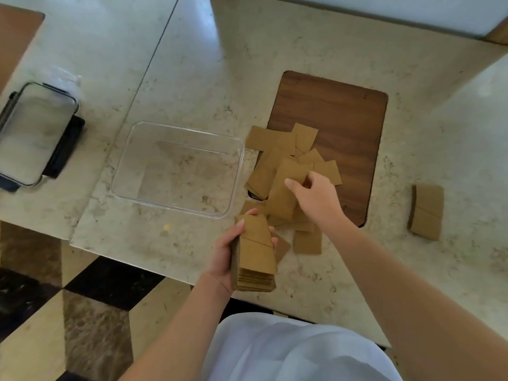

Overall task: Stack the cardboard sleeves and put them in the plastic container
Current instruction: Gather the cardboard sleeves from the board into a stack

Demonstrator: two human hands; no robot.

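one head-worn view – looking steeply down, close over the counter (pixel 192 64) and hands.

A pale marble counter (pixel 275 64) fills most of the view, a thin seam crossing its left part. Set into it on the right is a dark wooden panel (pixel 343 119) with rounded corners. At the left edge lies a clear lid (pixel 33 133) with black clips, resting partly on something dark beneath — what it is cannot be told. A brown surface (pixel 13 37) cuts into the top left corner. Below the counter's edge the floor (pixel 82 312) shows black, cream and brown tiles. A light garment (pixel 288 353) covers the bottom centre.
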